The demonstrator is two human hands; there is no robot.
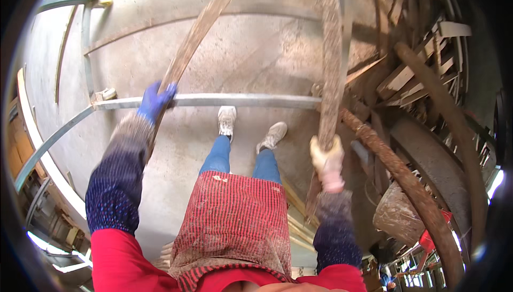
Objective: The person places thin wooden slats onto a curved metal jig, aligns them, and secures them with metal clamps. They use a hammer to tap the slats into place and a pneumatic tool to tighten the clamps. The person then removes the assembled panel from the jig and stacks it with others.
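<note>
My left hand (156, 99), in a blue glove, is closed round a long wooden strip (199, 31) that slants away to the upper right. The strip's near end runs down beside my forearm. In a pale, pinkish glove, my right hand (327, 161) grips a wider rough wooden board (330, 57), which points almost straight ahead. Both pieces pass over the grey metal crossbar (246, 100) of a frame in front of my feet. My left hand is right at this bar; whether it touches the metal I cannot tell. The far ends of both pieces leave the picture.
Scrap wood (411, 73) is heaped at the right. Curved brown poles (395, 166) rise near my right arm, beside a dirty bucket (396, 213). The frame's side rail (53, 137) bends along the left. Loose wooden strips (299, 217) lie behind my right leg on the concrete floor (240, 51).
</note>
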